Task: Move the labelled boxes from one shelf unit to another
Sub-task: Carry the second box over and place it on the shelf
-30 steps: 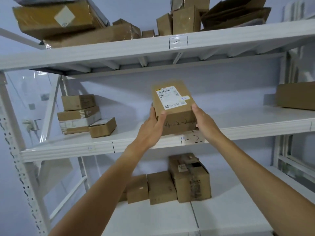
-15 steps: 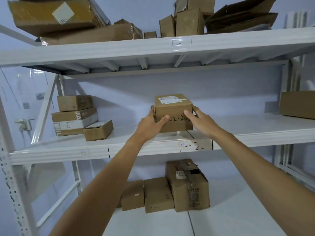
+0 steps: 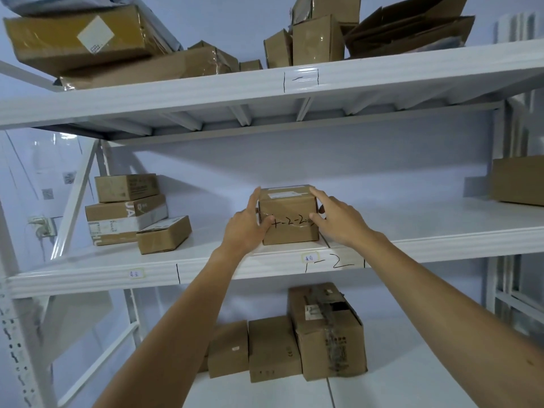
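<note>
A small brown cardboard box [image 3: 290,214] with a white label on top and handwritten marks on its front rests on the middle white shelf [image 3: 235,265], above a handwritten tag on the shelf edge. My left hand [image 3: 245,223] presses its left side, fingers reaching up to the top edge. My right hand [image 3: 338,217] is against the right side, index finger on the top corner. Both hands still touch the box.
A stack of three boxes [image 3: 126,207] and a smaller box [image 3: 163,234] sit at the shelf's left. Another box [image 3: 518,179] stands at the far right. Several boxes [image 3: 294,340] occupy the lower shelf, several more the top shelf [image 3: 97,39].
The box went from tilted in the air in front of the shelf to flat on the middle shelf, pushed further back. Both hands followed it in and shifted along its sides.
</note>
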### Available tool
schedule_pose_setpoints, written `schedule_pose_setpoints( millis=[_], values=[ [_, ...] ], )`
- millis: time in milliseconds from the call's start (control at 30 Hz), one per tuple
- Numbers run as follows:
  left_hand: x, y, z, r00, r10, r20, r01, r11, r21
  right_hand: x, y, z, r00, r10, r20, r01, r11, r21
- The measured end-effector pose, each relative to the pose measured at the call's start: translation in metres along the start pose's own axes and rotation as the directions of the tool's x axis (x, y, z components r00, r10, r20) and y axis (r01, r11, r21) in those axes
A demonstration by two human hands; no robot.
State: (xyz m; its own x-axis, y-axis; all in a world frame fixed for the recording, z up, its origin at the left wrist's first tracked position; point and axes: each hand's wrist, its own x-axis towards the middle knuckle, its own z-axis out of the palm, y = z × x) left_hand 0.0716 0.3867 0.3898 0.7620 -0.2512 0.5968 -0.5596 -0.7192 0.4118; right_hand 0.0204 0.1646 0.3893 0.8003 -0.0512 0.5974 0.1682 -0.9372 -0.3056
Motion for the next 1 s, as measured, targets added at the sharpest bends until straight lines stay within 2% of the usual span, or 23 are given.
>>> schedule_pose_setpoints(
  millis=[100,233,500,700,833,1000],
  values=[
    [0.01,-0.001,0.006,0.998,0.06,0.015,-0.061,0.992,0.106,0.008,0.005,0.005,0.999,-0.041,-0.021,0.04,0.996,-0.078],
    [0.022,-0.002,0.012,0.998,0.026,0.057,-0.033,0.991,0.133,0.02,0.01,0.011,1.0,-0.016,-0.013,0.014,0.993,-0.115],
    [0.028,-0.007,0.014,0.995,0.003,0.104,-0.02,0.987,0.158,0.025,0.015,0.023,1.0,0.0,-0.024,-0.001,0.997,-0.076],
    [0.029,-0.001,0.008,0.991,-0.022,0.133,-0.005,0.98,0.2,0.028,0.013,0.018,0.998,0.021,0.052,-0.018,0.999,-0.048],
    [0.029,0.004,0.005,0.985,-0.051,0.166,0.024,0.986,0.163,0.029,0.013,0.008,0.994,0.037,0.108,-0.033,0.999,-0.04],
    [0.02,0.017,0.01,0.966,-0.16,0.205,0.178,0.981,-0.072,0.028,0.007,0.002,0.982,0.077,0.173,-0.092,0.993,0.077]
  ],
)
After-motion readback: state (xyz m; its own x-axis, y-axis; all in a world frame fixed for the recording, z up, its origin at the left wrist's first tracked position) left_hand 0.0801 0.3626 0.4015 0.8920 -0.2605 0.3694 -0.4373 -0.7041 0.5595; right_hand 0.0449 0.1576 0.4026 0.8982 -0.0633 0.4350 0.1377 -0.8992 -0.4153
